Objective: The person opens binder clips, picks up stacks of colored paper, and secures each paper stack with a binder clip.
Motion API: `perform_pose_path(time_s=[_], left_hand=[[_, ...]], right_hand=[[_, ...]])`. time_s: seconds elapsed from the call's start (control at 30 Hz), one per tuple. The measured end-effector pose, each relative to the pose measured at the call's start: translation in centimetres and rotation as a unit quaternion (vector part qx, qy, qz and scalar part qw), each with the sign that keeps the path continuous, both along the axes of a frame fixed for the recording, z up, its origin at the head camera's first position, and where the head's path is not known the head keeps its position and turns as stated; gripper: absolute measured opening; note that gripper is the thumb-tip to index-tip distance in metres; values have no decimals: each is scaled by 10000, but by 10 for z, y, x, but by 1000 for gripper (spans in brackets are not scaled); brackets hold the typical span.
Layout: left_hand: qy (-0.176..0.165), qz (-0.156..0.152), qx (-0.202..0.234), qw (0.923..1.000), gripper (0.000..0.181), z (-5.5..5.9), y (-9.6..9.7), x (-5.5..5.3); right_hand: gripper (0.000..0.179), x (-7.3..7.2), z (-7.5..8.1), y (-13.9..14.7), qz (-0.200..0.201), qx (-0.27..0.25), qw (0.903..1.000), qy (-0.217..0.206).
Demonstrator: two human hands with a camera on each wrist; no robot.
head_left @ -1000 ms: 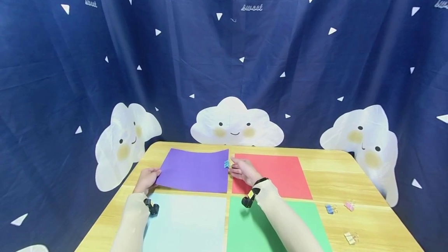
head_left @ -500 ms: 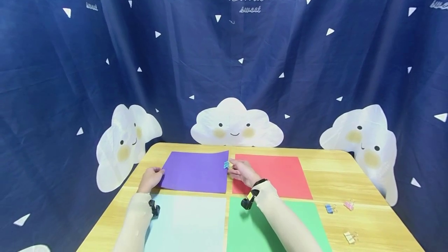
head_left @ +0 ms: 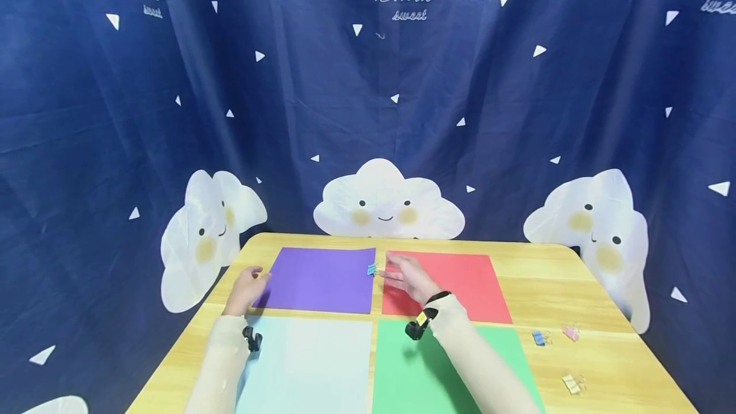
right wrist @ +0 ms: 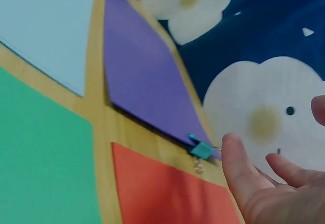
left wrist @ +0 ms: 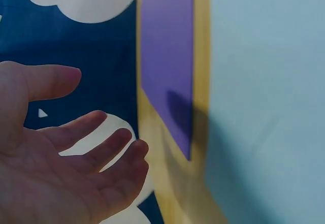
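Observation:
A purple sheet (head_left: 322, 280) lies at the back left of the table, with a teal binder clip (head_left: 372, 269) fastened on its right edge. In the right wrist view the binder clip (right wrist: 202, 149) has its wire handles sticking out past the edge. My right hand (head_left: 409, 278) hovers just right of the clip, over the red sheet (head_left: 454, 283), fingers extended and holding nothing. Beside the purple sheet's left edge is my left hand (head_left: 247, 289). The left wrist view shows that hand (left wrist: 76, 158) with its fingers loosely spread and nothing in them.
A light blue sheet (head_left: 310, 363) lies front left and a green sheet (head_left: 425, 375) front right, under the right forearm. On the wooden table (head_left: 609, 363) at the right sit a blue clip (head_left: 538, 338), a pink clip (head_left: 571, 333) and a cream clip (head_left: 572, 384). A patterned curtain (head_left: 276, 82) hangs behind.
The left hand has let go of the purple sheet's left edge, and the sheet now lies flatter. My right hand has let go of the clip's handles and drawn slightly right, fingers spreading.

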State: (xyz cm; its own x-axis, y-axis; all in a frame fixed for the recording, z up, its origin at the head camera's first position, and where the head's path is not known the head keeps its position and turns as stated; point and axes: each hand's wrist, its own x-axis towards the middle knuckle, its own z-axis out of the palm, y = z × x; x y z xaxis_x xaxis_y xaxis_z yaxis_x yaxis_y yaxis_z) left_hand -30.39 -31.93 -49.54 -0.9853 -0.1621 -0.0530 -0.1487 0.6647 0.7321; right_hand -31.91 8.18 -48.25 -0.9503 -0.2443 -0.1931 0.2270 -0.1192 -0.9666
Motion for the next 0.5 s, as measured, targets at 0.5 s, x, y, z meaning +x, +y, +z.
perform_pose_path(time_s=[0.5], left_hand=[[729,-544,139,9958,41,27,49,12]], right_hand=[[44,36,21,62,-218,572,9950,789]])
